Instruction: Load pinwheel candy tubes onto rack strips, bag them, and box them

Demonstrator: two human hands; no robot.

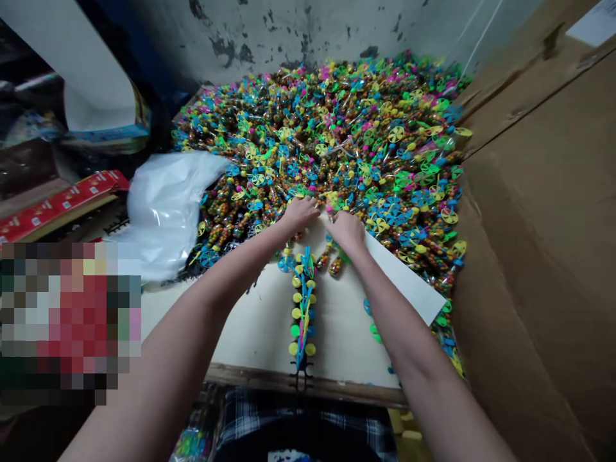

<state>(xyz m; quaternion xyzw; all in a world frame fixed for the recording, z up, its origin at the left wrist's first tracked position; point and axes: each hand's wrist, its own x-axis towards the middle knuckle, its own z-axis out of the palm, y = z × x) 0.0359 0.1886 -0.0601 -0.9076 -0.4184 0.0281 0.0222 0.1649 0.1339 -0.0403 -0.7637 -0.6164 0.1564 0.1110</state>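
Both my arms reach forward to the near edge of a big heap of small candy-filled toys (337, 135) with coloured fan tops. My left hand (302, 212) lies palm down on the heap's edge, its fingertips among the toys. Just to its right, my right hand (347, 230) has curled fingers against the same edge; what they touch is too small to make out. Below the hands, a black rack (301, 314) holds two rows of yellow, blue and green round pieces, with coloured sticks along its middle. A few loose candy-filled toys (335, 264) lie between rack and right forearm.
A white sheet or board (404, 279) lies beside my right forearm. Clear plastic bags (166, 205) are at the left, near a red box (62, 205). Large cardboard (539, 256) stands along the right, and a peeling wall (289, 32) rises behind the heap.
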